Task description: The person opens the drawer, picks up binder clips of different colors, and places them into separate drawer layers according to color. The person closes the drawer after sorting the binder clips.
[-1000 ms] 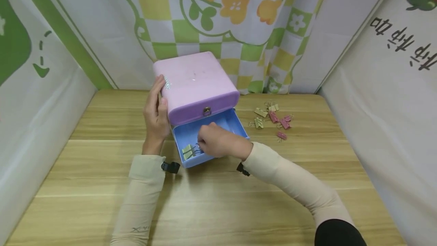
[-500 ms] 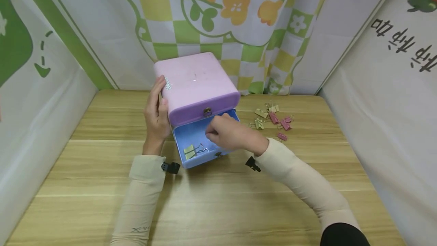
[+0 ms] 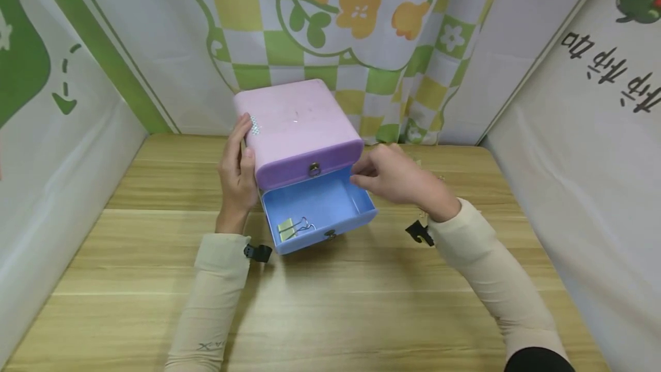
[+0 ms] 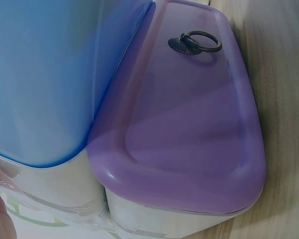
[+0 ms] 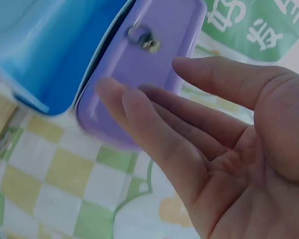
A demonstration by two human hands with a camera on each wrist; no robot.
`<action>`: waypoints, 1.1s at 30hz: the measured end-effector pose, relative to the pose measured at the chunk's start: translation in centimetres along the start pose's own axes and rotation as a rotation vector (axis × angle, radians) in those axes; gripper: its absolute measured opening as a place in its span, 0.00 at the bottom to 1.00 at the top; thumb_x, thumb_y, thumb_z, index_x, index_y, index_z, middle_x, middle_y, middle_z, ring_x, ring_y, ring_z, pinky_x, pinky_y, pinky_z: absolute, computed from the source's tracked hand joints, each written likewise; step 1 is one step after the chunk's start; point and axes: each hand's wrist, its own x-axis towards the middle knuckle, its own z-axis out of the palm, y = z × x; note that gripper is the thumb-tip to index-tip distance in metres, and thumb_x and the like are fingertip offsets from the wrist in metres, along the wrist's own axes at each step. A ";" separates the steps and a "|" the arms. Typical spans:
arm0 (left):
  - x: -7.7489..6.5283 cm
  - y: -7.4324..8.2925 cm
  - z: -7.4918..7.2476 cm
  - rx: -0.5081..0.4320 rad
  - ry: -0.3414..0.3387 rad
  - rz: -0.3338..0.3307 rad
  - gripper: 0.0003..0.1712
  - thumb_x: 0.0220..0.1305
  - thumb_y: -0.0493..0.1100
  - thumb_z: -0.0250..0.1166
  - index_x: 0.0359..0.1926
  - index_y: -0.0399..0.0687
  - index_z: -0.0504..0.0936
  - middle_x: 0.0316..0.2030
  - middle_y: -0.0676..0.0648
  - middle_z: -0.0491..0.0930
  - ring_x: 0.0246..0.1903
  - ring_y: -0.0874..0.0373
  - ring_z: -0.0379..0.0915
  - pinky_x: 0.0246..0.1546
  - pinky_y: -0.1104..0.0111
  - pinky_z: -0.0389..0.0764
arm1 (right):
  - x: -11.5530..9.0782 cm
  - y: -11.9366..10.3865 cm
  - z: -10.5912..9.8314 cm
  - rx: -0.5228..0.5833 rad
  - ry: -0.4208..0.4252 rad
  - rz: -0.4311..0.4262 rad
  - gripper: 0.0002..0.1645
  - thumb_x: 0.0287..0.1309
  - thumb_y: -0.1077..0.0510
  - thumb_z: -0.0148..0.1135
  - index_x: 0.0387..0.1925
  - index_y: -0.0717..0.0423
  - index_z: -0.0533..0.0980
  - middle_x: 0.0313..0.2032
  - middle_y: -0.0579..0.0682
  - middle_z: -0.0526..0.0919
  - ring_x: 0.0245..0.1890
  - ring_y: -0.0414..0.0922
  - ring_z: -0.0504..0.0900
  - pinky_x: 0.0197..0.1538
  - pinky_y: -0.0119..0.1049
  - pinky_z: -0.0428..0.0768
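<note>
A small chest [image 3: 296,122] with a pink top and purple drawer front stands on the table. Its blue drawer [image 3: 322,200] is pulled out, and a yellow-green binder clip [image 3: 287,229] with metal handles lies in the front left corner. My left hand [image 3: 237,179] rests on the chest's left side with extended fingers. My right hand [image 3: 395,174] is over the drawer's right edge; in the right wrist view its fingers [image 5: 154,134] are spread from the thumb and hold nothing. Another purple drawer front [image 4: 189,109] with a ring pull sits beneath the blue drawer in the left wrist view.
The right hand largely hides the binder clips on the table to the chest's right; only a few bits show. A checked curtain [image 3: 289,45] hangs close behind the chest. The wooden table [image 3: 310,314] extends in front, with white cloth walls [image 3: 578,188] at the sides.
My right hand has risen out of the blue drawer and moved to the right, covering the loose clips. The yellow-green clip stays in the drawer. My left hand has kept its place.
</note>
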 end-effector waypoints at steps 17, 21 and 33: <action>-0.2 -1.2 0.0 0.009 0.009 0.012 0.32 0.68 0.39 0.46 0.66 0.22 0.74 0.71 0.26 0.72 0.77 0.34 0.62 0.85 0.57 0.61 | 0.7 6.7 0.7 -0.037 0.016 0.275 0.14 0.67 0.54 0.69 0.43 0.62 0.89 0.41 0.58 0.93 0.37 0.49 0.90 0.46 0.46 0.91; -0.3 -1.9 -0.1 0.015 0.005 0.021 0.32 0.68 0.40 0.47 0.67 0.25 0.74 0.72 0.30 0.72 0.78 0.37 0.63 0.85 0.57 0.61 | 1.4 8.8 1.8 -0.072 0.018 0.293 0.14 0.65 0.56 0.69 0.24 0.59 0.86 0.22 0.49 0.86 0.22 0.41 0.76 0.30 0.34 0.80; -0.6 -4.1 -0.5 0.018 -0.005 0.035 0.33 0.70 0.46 0.48 0.70 0.37 0.77 0.74 0.42 0.74 0.79 0.48 0.63 0.85 0.53 0.62 | 3.2 13.3 5.0 -0.091 0.027 0.395 0.24 0.59 0.60 0.69 0.10 0.54 0.72 0.11 0.43 0.68 0.14 0.38 0.63 0.18 0.29 0.66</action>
